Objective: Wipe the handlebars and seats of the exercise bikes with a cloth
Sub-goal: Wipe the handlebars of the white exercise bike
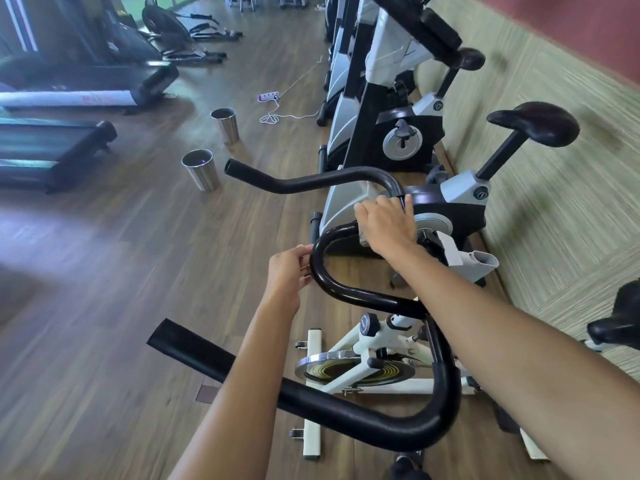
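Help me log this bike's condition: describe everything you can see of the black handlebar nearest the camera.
The handlebar is one black tube bent into a winding shape: a glossy middle loop and two matte, foam-looking arms ending open toward the left. It sits above a white bike frame. The left hand grips the loop's left bend; the right hand holds what looks like a cloth against its far side.

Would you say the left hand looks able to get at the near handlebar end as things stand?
Probably yes: the left hand holds the handlebar loop, and the near handlebar end lies open beside that forearm, with nothing between them.
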Motion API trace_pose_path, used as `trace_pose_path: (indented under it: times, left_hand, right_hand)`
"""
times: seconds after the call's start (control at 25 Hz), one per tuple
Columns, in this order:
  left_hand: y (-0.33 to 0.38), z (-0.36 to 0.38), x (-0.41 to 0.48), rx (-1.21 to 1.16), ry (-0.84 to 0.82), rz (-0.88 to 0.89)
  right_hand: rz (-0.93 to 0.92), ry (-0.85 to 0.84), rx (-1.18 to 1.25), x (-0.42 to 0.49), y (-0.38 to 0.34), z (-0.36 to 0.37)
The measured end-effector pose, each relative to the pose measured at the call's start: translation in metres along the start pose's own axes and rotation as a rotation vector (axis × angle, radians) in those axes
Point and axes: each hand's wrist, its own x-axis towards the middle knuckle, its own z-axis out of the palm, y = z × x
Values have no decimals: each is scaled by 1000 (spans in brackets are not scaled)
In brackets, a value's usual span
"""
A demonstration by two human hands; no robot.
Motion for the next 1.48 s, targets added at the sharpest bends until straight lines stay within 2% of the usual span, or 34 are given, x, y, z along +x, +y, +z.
trace_pose_path:
  times: [0.2,0.36,0.48,0.68,0.92,1.0,1.04,1.16,1.28,1.32,1.4,1.48]
  left_hand:
    - [-3,-3,-2,74,-16,53]
    - [-1,-3,-3,58,-28,59]
    - [-2,-2,-4,71,-31,63]
    - [-4,-3,-1,131,-1,87]
    - [-3,-3,-9,168,40,124]
    - [-3,-5,-10,191,90,167]
    - [-3,-5,-12,223,141,228]
    - [6,2,-22,277,281,500]
    - [28,23,-33,264,166,671]
    - [37,31,-39,279,86,700]
    - [49,44,-46,385,-51,787]
    - [50,49,-48,692,-141,928]
  right_hand:
    - [87,33,36,-4,-29,6]
    - [-71,43,97,-23,-52,20]
    - [-129,78,107,-26,-42,19]
    - [67,31,-6,-8,0,2]
    - [65,145,-7,-4,-3,3]
    - [121,190,157,1,-3,-4]
    - [182,194,319,3,-4,-11]
    - [424,147,1046,-2,-11,-40]
    - [694,-108,1906,-21,-11,-64]
    - [723,-209,2063,-30,-11,-68]
    - [745,-345,2138,-45,-10,-70]
    - [788,-408,2148,-55,-11,-74]
